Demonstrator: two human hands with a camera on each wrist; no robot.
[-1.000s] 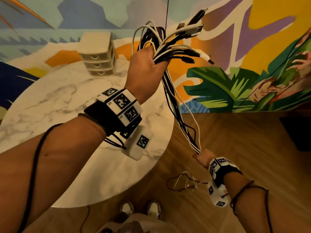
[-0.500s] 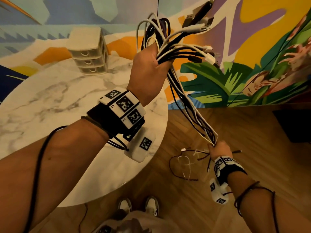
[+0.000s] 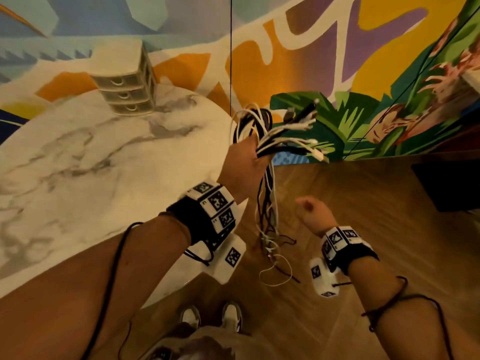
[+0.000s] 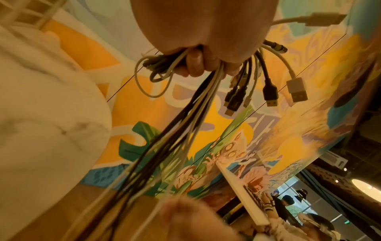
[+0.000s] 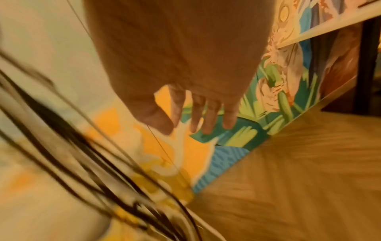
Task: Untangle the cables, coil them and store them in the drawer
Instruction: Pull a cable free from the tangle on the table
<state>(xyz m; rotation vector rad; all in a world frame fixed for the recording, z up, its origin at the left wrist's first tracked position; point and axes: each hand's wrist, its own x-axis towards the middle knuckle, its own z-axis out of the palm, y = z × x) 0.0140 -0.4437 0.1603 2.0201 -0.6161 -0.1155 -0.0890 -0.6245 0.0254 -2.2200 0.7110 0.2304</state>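
My left hand [image 3: 246, 162] [image 4: 198, 65] grips a bundle of black and white cables [image 3: 267, 203] [image 4: 185, 124] near their plug ends, just off the table's right edge. The plugs [image 3: 301, 120] [image 4: 270, 96] fan out past my fist. The loose lengths hang down and their ends [image 3: 275, 266] trail on the floor. My right hand [image 3: 310, 211] [image 5: 191, 117] is right of the hanging strands, apart from them, fingers relaxed and holding nothing. A small beige drawer unit [image 3: 124, 81] with three closed drawers stands at the table's far side.
A round white marble table [image 3: 78, 165] fills the left. Wooden floor [image 3: 363, 203] lies to the right, a painted mural wall [image 3: 337, 61] behind it. A dark object [image 3: 452, 183] sits at the right edge. My shoes [image 3: 210, 318] are below.
My right hand has let go of the hanging cables and moved right and up. My left hand has lowered the bundle, and the loose ends now drop to the floor.
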